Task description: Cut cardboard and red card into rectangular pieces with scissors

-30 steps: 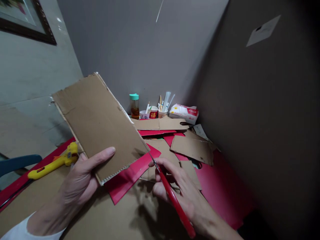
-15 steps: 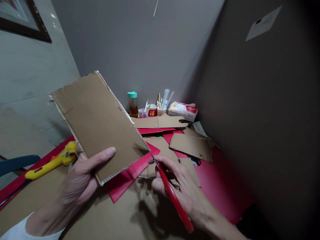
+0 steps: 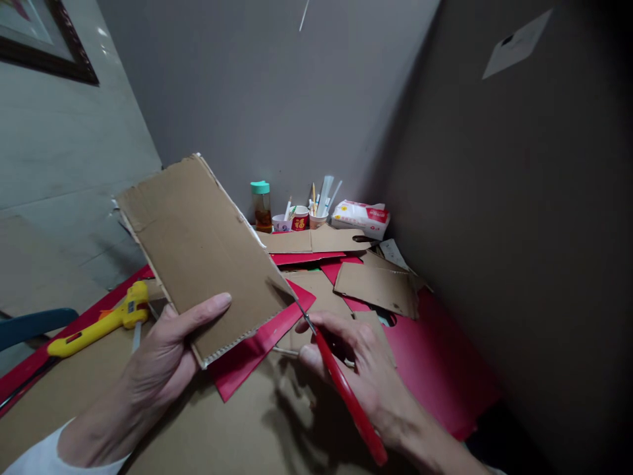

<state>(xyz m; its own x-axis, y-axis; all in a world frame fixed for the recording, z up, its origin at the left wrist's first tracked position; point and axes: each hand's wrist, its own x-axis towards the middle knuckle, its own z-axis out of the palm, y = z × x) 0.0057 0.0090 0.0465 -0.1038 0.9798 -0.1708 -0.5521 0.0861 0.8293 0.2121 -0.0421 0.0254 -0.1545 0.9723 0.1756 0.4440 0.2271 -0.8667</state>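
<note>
Left hand (image 3: 153, 369), nearest the viewer: the thumb is laid flat on the front of the card (image 3: 198, 251) just above its bottom edge. The other fingers are hidden behind it, so the grip reads as a pinch, thumb against backing fingers. The card is held in the air, tilted, its long side running up and away from the thumb.

Right hand (image 3: 361, 376): the fingers are curled and pressed together round the red cutter (image 3: 349, 396), pinching it close to its thin metal tip. The tip meets the card's lower corner, on the side away from the left thumb.

Handling, as judged: corrugated card, so light, fairly stiff and rough enough not to slip. It would crease if squeezed hard, and its edges are ragged. It is best taken near the bottom edge, well apart from the tip.

Under both hands is a red sheet (image 3: 257, 343). A yellow glue gun (image 3: 99, 323) lies beyond the left knuckles. Past the fingertips are scraps (image 3: 378, 287), then cups (image 3: 299, 219) and a bottle (image 3: 261, 206) at the wall.
</note>
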